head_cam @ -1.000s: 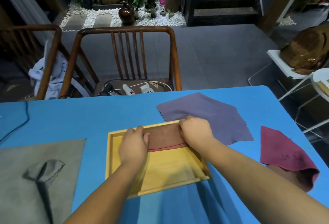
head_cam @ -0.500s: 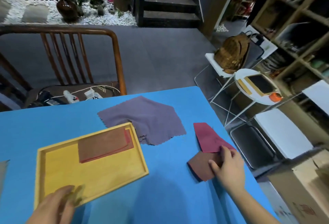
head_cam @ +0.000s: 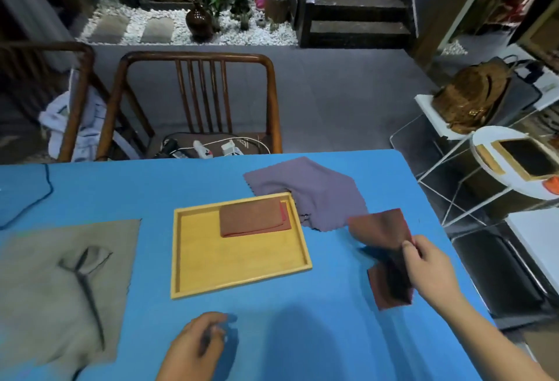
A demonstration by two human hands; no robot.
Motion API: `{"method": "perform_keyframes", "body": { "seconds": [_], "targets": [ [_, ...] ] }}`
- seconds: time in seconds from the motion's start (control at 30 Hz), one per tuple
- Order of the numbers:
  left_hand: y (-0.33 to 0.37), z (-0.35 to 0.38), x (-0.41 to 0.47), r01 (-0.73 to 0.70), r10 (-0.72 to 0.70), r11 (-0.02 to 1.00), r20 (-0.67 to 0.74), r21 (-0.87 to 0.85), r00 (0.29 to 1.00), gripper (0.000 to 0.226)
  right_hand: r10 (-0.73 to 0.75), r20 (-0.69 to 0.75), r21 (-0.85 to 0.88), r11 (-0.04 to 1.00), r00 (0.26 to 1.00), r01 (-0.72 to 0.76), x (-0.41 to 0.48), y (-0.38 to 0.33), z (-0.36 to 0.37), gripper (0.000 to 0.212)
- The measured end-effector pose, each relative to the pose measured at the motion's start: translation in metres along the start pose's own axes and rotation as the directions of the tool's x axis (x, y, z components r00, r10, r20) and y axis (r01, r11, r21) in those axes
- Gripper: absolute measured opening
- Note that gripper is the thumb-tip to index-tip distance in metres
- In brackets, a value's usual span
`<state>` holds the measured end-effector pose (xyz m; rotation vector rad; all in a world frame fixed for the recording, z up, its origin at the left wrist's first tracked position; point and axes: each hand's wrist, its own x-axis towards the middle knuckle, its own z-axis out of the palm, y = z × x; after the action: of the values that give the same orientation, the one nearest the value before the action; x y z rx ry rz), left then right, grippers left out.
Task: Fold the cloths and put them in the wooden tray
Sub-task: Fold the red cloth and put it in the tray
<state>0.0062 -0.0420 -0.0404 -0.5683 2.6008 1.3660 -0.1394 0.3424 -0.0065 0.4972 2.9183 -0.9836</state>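
1. Right hand (head_cam: pixel 429 271) pinches the red cloth (head_cam: pixel 384 238) by one edge, thumb on top. The cloth hangs crumpled and part lifted off the blue table (head_cam: pixel 121 187), right of the tray (head_cam: pixel 242 285); its lower part seems to rest on the table.
2. Left hand (head_cam: pixel 196 347) sits low at the near edge, fingers loosely curled, holding nothing that I can see. Blurred, so not certain.
3. One folded cloth (head_cam: pixel 252 219) lies flat in the tray's far right corner. The rest of the tray floor is bare.
4. Purple cloth (head_cam: pixel 317 190) lies unfolded just beyond the tray; its near edge touches or slips under the tray's far right corner. Grey cloth (head_cam: pixel 60 284) is spread on the left, wrinkled in the middle.
5. Stage, by my reading: one cloth done, the red one just taken up for folding, two untouched.
6. Risks:
   - A one-handed pinch leaves the red cloth bunched; folded that way, its edges would not line up. It likely needs laying flat with both hands.
   - The red cloth is near the table's right edge; a loose grip could drop it to the floor.
   - Dragging it across may snag the purple cloth.
   - Tugging the purple cloth later could shift the tray.
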Motion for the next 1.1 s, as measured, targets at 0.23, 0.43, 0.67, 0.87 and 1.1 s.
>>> {"method": "perform_keyframes", "body": {
  "seconds": [0.23, 0.43, 0.67, 0.87, 1.1],
  "targets": [
    [0.021, -0.003, -0.013, 0.128, 0.023, 0.917, 0.371, -0.377, 0.928, 0.055, -0.039, 0.396, 0.727, 0.624, 0.917, -0.287, -0.162, -0.110, 0.013, 0.039],
    [-0.036, -0.040, -0.024, 0.249, -0.021, 0.899, 0.534, -0.359, 0.845, 0.008, -0.074, 0.589, 0.794, 0.239, 0.804, -0.559, -0.197, -0.126, 0.076, 0.044],
    [-0.095, -0.034, -0.011, 0.157, -0.086, 0.981, 0.458, -0.118, 0.885, 0.029, 0.260, 0.638, 0.660, 0.300, 0.724, -0.689, -0.177, -0.033, 0.140, 0.026],
    [-0.100, -0.043, 0.004, 0.279, -0.212, 0.959, 0.508, -0.059, 0.835, 0.028, 0.351, 0.479, 0.450, 0.689, 0.805, -0.568, -0.143, -0.021, 0.154, 0.040],
    [-0.141, -0.079, -0.043, 0.518, -0.258, 0.835, 0.699, -0.186, 0.667, 0.028, 0.057, 0.536, -0.338, 0.929, 0.843, 0.152, -0.127, -0.041, 0.163, 0.050]
  ]
}}
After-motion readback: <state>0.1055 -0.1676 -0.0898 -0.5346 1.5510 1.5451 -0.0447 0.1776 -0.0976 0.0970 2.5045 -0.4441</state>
